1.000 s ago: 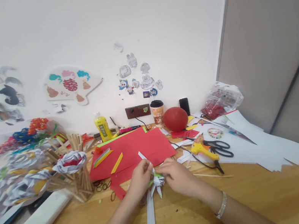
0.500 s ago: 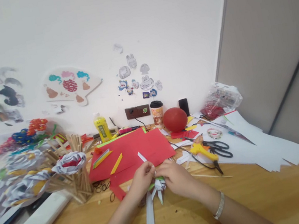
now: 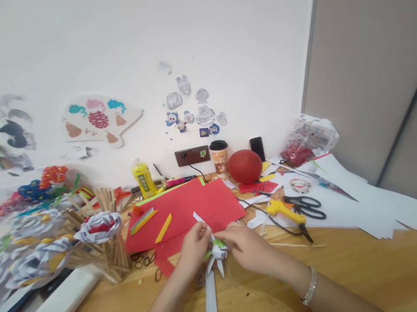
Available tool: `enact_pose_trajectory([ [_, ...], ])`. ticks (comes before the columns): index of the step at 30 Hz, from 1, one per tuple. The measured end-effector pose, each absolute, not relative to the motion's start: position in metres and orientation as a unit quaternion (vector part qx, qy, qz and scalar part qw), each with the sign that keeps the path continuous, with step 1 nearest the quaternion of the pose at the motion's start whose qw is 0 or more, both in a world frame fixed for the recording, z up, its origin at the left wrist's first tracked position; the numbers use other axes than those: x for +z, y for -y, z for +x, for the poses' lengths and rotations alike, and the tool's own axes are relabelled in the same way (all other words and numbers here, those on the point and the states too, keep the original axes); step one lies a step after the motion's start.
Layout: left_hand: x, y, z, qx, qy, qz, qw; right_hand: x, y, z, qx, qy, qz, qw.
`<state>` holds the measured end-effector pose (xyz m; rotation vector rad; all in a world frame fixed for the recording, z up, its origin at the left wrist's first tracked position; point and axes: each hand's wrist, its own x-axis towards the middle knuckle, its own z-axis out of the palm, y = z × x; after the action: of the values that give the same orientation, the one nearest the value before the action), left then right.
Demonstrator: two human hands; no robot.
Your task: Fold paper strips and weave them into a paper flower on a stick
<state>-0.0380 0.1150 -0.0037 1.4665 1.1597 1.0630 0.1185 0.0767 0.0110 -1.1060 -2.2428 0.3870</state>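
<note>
A small woven piece of white and green paper strips (image 3: 219, 252) lies between my two hands, low over the table. One long white strip (image 3: 210, 303) with a pointed end hangs from it toward me, and a shorter strip end (image 3: 198, 217) sticks up above my left fingers. My left hand (image 3: 196, 245) is closed in a pinch on a white paper strip at the top of the woven piece. My right hand (image 3: 246, 246) grips the right side of the piece, its index finger lying along the green part; the thumb is mostly hidden.
Red paper sheets (image 3: 182, 212) lie just beyond my hands. To the right are a yellow glue gun (image 3: 285, 211), black-handled scissors (image 3: 308, 206), a red balloon (image 3: 245, 167) and white paper (image 3: 386, 205). Bundled wooden sticks (image 3: 115, 253) and woven paper flowers (image 3: 98, 227) stand left.
My right hand has shifted slightly right, its index finger now straighter, and more of the green paper shows. My left hand stays pinched, slightly lower left relative to the right.
</note>
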Motion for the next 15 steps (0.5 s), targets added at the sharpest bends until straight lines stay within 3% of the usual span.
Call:
enact_pose_trajectory([
  [4, -0.003, -0.116, -0.037, 0.451, -0.463, 0.581, 0.495, 0.012, -0.078, 0.121, 0.161, 0.849, -0.395, 0.311],
  [10, 0.004, -0.115, -0.036, 0.515, -0.444, 0.526, 0.511, 0.009, -0.090, 0.127, 0.166, 0.764, -0.429, 0.452],
  [15, 0.000, -0.118, -0.033, 0.555, -0.416, 0.497, 0.521, 0.000, -0.089, 0.121, 0.250, 0.733, -0.462, 0.433],
])
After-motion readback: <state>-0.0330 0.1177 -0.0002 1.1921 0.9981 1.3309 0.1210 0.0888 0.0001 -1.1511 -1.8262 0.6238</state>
